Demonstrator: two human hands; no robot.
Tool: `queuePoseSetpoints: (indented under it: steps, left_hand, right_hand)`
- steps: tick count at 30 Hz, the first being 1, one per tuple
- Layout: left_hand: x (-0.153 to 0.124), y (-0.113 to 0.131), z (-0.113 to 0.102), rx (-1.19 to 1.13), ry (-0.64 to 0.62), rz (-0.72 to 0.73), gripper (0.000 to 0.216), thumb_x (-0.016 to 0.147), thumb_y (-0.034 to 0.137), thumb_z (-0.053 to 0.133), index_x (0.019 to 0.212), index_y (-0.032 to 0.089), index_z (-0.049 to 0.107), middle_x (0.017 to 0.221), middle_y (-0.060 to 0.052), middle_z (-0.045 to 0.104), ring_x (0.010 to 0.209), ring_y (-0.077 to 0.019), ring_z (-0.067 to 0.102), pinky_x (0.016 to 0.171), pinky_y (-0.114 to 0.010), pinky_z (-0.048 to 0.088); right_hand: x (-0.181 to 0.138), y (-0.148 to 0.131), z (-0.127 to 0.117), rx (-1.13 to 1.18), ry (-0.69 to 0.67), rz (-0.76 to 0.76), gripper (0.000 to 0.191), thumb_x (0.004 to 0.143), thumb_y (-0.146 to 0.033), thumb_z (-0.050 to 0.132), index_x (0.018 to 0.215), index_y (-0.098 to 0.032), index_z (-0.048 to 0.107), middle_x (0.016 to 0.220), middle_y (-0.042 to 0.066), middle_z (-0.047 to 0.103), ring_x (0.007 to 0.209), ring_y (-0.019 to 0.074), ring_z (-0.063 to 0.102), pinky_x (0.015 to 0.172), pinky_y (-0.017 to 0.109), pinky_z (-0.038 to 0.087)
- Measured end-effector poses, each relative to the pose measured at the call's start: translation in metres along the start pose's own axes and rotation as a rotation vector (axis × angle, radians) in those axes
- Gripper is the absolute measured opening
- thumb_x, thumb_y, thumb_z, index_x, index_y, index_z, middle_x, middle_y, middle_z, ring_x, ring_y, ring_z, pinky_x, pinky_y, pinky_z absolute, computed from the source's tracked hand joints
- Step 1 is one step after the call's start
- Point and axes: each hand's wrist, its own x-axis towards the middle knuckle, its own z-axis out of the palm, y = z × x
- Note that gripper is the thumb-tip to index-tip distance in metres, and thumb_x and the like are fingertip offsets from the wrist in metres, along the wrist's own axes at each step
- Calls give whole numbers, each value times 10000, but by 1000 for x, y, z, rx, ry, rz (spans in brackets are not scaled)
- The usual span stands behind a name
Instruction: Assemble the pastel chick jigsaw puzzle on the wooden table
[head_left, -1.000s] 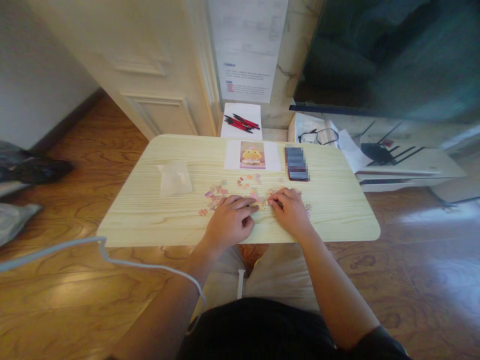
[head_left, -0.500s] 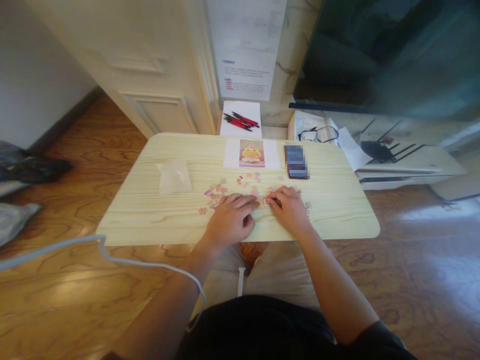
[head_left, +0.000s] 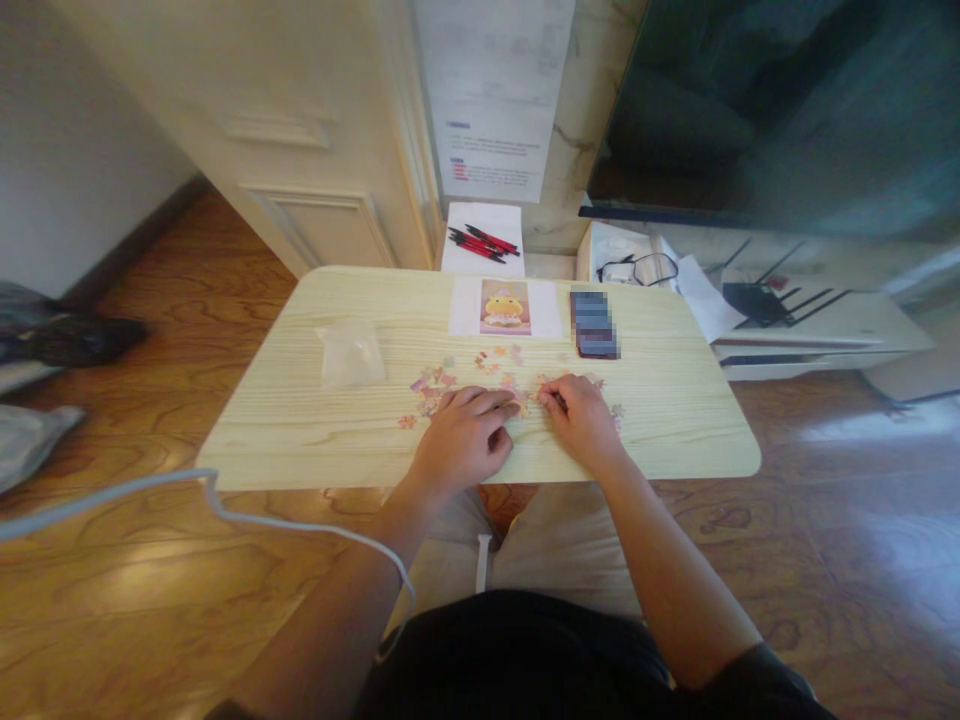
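On our pale desk (head_left: pixel 300 440) we rest both hands among puzzle pieces (head_left: pixel 431 385), left hand (head_left: pixel 461 440) flat and loose, right hand (head_left: pixel 581 420) curled, its grip's contents unclear.

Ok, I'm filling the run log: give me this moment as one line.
left hand: on puzzle pieces | right hand: pinching a piece | table: reference picture, plastic bag

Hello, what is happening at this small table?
A person sits at a light wooden table with both hands on loose jigsaw pieces. The left hand lies flat on some; the right hand pinches at pieces beside it. A picture card, a phone and a clear bag lie farther back.
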Motion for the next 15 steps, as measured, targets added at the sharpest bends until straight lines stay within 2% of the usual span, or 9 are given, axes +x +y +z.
queuePoseSetpoints:
  steps: [7,15]
  left_hand:
    - [0,0,0,8,10,-4,430,904,199,595,1307,275,724,1397,-34,697,1261,-285,596,1105,-502,461]
    - [0,0,0,-6,21,-13,399,895,180,597,1258,261,742,1378,-25,709,1245,-282,604,1105,-495,464]
  right_hand:
    - [-3,3,1,99,21,51,141,1018,-237,579,1095,-240,698,1058,74,772,996,261,687,890,399,528]
    - [-1,-1,0,52,-3,-25,213,1039,-203,528,1134,-224,717,1089,91,764,1048,272,660,959,433,503]
